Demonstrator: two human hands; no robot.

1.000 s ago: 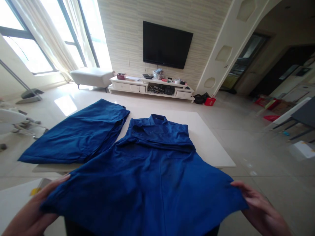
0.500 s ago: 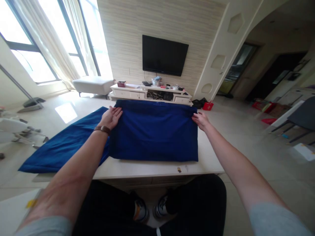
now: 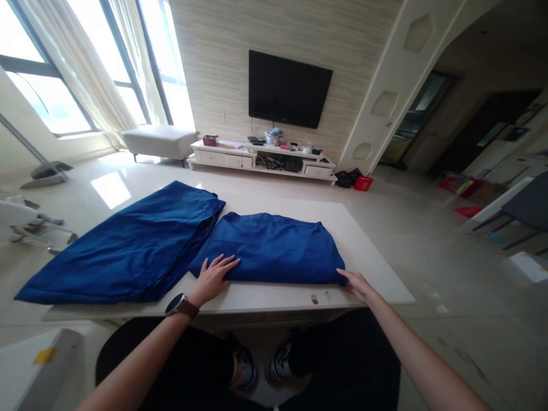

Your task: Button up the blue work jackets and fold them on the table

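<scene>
A folded blue cloth (image 3: 278,245) lies on a white table (image 3: 368,251), its near edge along the table's front. Fingers spread, my left hand (image 3: 213,279) rests flat on the cloth's near left part; a watch is on that wrist. At the near right corner my right hand (image 3: 357,284) has its fingers closed on the cloth's edge, with some fingers partly hidden. To the left, a larger blue cloth (image 3: 124,245) lies in loose layers and touches the folded one.
Two small items, a yellowish piece (image 3: 314,299) and a pale one (image 3: 328,296), lie by the table's front edge. A white box (image 3: 38,365) stands at lower left. Beyond are a TV cabinet (image 3: 226,158), a bench (image 3: 158,141) and a red bag (image 3: 363,182).
The cloth that both hands held raised by its far corners is down on the table, folded toward me. Both hands have come down and nearer to the front edge.
</scene>
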